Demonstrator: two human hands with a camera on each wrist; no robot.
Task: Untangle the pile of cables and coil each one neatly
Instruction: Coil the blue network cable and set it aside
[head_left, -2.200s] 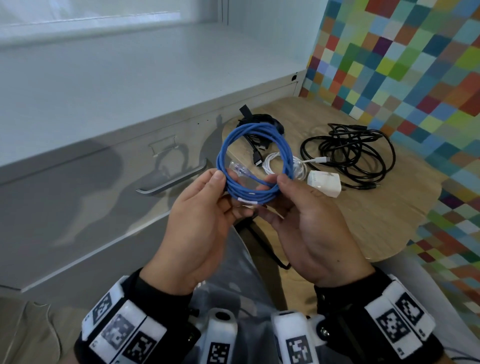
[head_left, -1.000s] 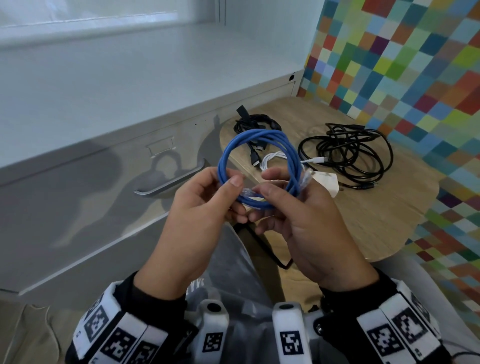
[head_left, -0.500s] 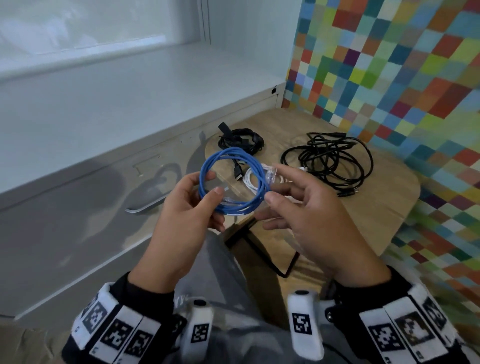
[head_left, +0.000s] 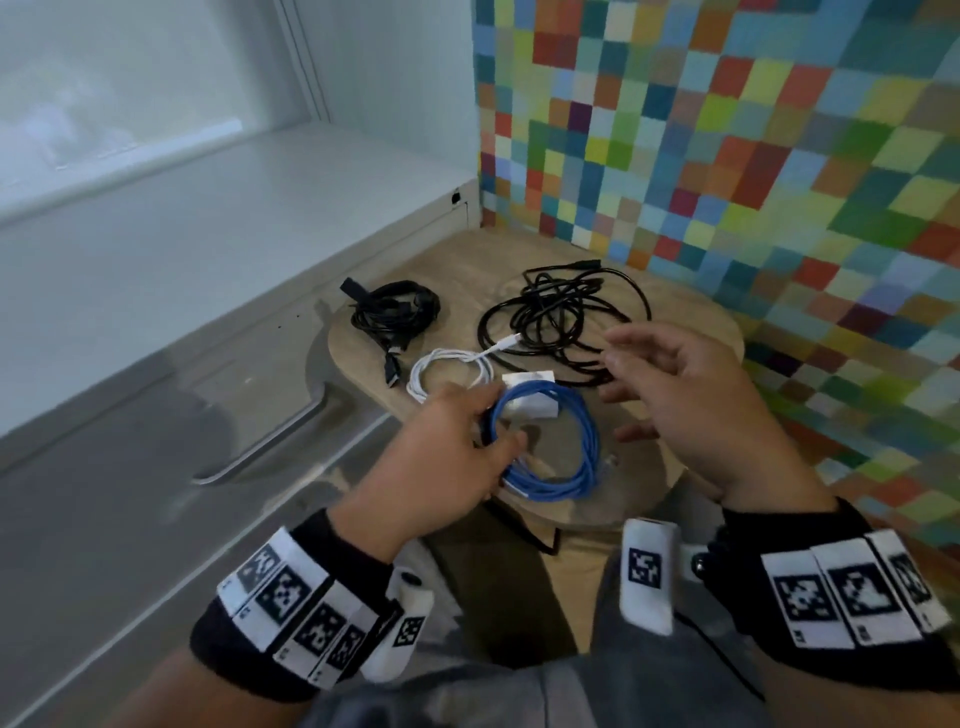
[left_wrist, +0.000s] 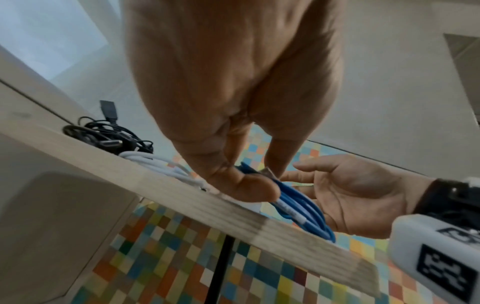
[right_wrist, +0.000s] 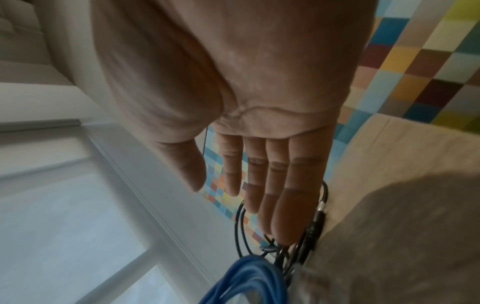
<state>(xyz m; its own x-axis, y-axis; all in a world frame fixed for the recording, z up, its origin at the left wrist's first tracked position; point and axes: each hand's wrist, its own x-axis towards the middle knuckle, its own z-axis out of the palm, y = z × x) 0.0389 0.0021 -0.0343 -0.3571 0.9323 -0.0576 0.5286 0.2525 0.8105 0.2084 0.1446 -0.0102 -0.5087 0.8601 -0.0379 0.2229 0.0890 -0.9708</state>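
Note:
A coiled blue cable (head_left: 563, 447) lies on the round wooden table (head_left: 467, 260) near its front edge, partly over a white charger (head_left: 532, 408). My left hand (head_left: 493, 426) pinches the coil's left side between thumb and fingers; the left wrist view shows the same left hand (left_wrist: 259, 176) on the blue cable (left_wrist: 298, 205). My right hand (head_left: 623, 389) hovers open and empty, fingers spread, just right of the coil and above a loose black cable tangle (head_left: 561, 317). The right wrist view shows this open right hand (right_wrist: 228, 193) above the blue cable (right_wrist: 246, 281).
A white cable coil (head_left: 447, 374) and a small strapped black coil (head_left: 395, 306) lie on the table's left part. A grey cabinet with a handle (head_left: 260, 447) stands to the left. A chequered coloured wall (head_left: 727, 156) borders the right and back.
The blue coil has come down from in front of me onto the table. My right hand let go of it, opened and moved right; my left hand still holds it.

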